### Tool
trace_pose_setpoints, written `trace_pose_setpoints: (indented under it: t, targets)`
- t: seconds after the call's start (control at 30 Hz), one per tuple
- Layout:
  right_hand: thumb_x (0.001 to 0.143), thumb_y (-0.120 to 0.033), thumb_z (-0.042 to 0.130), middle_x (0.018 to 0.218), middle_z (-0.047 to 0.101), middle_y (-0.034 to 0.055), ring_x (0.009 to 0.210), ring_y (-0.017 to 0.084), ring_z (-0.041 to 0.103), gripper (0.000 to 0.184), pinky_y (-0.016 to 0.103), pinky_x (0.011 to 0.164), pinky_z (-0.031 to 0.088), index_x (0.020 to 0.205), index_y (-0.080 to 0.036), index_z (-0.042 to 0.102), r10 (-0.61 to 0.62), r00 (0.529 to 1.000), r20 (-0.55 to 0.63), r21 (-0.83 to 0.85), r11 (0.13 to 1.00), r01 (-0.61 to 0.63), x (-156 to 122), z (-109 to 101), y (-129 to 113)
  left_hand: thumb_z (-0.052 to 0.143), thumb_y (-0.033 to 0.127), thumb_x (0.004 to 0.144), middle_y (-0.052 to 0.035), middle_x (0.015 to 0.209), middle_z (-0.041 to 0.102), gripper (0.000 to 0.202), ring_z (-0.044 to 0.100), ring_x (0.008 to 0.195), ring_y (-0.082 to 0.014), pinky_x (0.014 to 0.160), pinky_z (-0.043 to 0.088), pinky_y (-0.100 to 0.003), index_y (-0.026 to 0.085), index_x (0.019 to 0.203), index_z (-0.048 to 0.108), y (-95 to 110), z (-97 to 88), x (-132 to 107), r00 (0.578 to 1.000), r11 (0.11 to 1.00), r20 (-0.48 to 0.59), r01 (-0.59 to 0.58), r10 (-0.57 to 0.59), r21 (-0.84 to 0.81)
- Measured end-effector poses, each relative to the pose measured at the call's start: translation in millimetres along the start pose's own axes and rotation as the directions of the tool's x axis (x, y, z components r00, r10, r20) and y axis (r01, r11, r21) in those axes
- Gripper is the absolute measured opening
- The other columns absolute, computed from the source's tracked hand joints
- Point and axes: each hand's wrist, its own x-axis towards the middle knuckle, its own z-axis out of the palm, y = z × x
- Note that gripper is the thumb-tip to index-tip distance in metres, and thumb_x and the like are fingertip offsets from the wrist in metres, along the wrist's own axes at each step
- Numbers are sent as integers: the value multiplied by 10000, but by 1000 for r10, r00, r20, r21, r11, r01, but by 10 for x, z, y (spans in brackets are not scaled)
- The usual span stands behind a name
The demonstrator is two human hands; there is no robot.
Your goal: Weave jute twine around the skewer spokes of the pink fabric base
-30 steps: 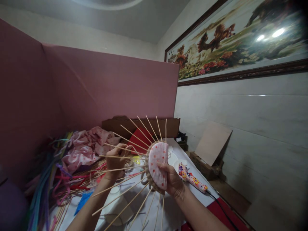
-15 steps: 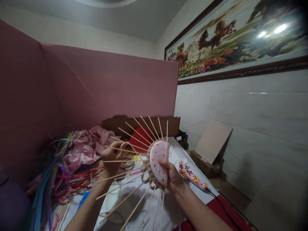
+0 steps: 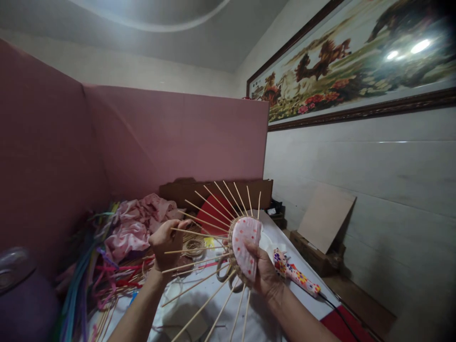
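Hands well apart: the person's right hand is clamped on a padded half-disc of pale pink, red-dotted cloth, thumb across its face. Their left hand is raised, fingers curled, near the tips of slim, pale wooden sticks; from where I stand I cannot tell whether it pinches anything.

Held up over the table, the half-disc lies to the right of the left hand. Its long straight edge runs nearly upright on the right side, so its curved rim of woven brown twine faces the left hand across the fan of sticks. The right hand is nearer, being on it.

Counting down by size, I get one long, dark-framed painting of horses, one white tabletop, one crumpled pink cloth heap, one half-disc, one flower-patterned, gun-shaped tool, one coil of tan twine and about seventeen sticks.
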Motion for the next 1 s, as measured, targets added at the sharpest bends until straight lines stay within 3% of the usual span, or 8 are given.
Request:
trace_pose_setpoints:
  t: [0.13,0.27,0.4,0.6,0.73,0.8,0.9,1.0]
  targets:
    - [728,-194,527,720,697,126,703,221,665,222,349,653,534,878,-61,623,6,1000,7,1,1000,-6,11,-13,-6,638,269,683,16,493,542,186,465,460,-90,501,342,-221,158,555,561,-3,-70,98,983,983,-7,-180,181,46]
    - [739,-192,518,700,696,115,672,209,664,194,337,649,534,847,-68,619,14,1000,-12,2,1000,-14,27,-38,-4,570,212,751,-18,584,601,101,543,529,-112,541,388,-216,149,673,579,-32,-112,178,895,888,-16,-441,447,127]
    - [734,-188,528,706,697,104,640,187,660,190,313,650,533,852,-68,616,8,1000,6,2,1000,-8,46,-52,-20,532,181,775,-34,671,650,75,588,581,-119,567,406,-207,148,791,598,-65,-133,222,889,871,60,-457,454,180]
    - [706,-154,559,700,698,88,587,167,650,165,275,590,530,839,-75,614,-29,999,-37,-6,1000,29,34,-4,-92,582,272,745,16,590,632,113,545,508,-81,511,398,-172,173,719,630,31,-219,344,968,975,129,-221,216,30]
    - [703,-131,563,689,695,80,570,153,643,153,251,559,521,834,-72,616,-20,1000,-16,-23,1000,20,20,5,-112,593,296,715,40,481,552,136,467,431,-74,434,365,-175,170,689,635,78,-282,428,979,995,202,12,8,-97]
    - [697,-122,566,697,695,75,579,145,642,155,242,576,518,835,-72,615,-29,1000,-3,-19,999,29,15,-7,-112,613,299,689,37,465,535,144,451,418,-73,414,354,-178,157,677,633,74,-284,447,962,972,254,150,-102,-181]
    - [698,-152,562,719,695,88,606,155,647,174,257,593,517,844,-72,613,4,997,77,-41,999,-1,-10,-16,-114,636,331,650,23,489,546,196,450,412,-74,389,343,-181,137,678,633,58,-227,430,892,862,347,402,-291,-310]
    - [704,-193,546,699,690,105,585,167,645,235,258,549,510,887,-59,609,82,981,177,-107,992,-64,-56,5,-109,656,355,615,10,512,565,231,477,438,-84,402,352,-184,128,649,628,71,-87,336,841,804,413,496,-350,-327]
